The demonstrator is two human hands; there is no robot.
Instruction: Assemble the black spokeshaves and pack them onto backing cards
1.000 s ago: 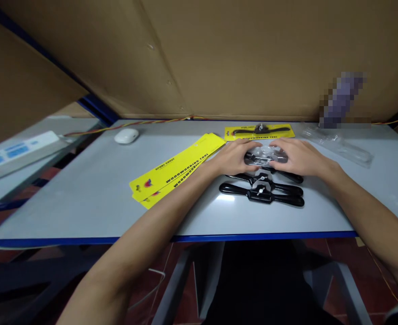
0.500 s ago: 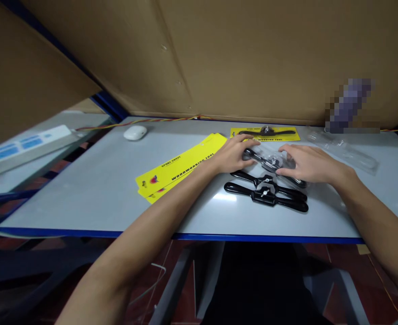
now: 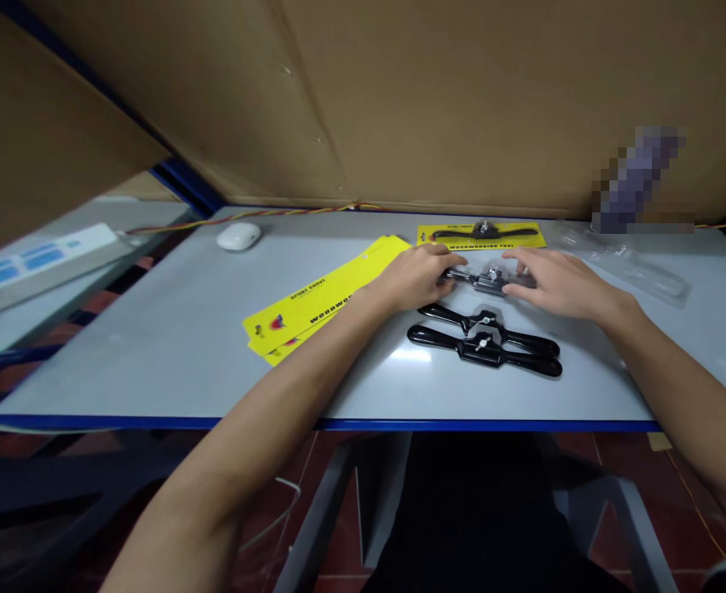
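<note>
A black spokeshave [image 3: 490, 282] with clear plastic over it lies between my hands, just above or on the table. My left hand [image 3: 421, 276] has its fingers closed around the left handle. On the other end, my right hand [image 3: 554, 282] grips with thumb and fingers, hiding the right handle. Closer to me, two more black spokeshaves [image 3: 483, 352] with silvery wing screws lie side by side on the tabletop. Beyond my hands, another spokeshave [image 3: 485, 231] rests on a yellow printed card [image 3: 428, 237].
Several yellow cards [image 3: 295, 306] lie overlapped beside my left forearm. Clear plastic shells [image 3: 647, 272] are at the right. A white rounded case [image 3: 238, 236] sits back left, a power strip [image 3: 42, 263] further left. Cardboard [image 3: 430, 99] walls the back of the table.
Both hands have shifted the plastic-covered spokeshave away from me and laid it more level, apart from the two nearer ones. My head view has tilted slightly.
</note>
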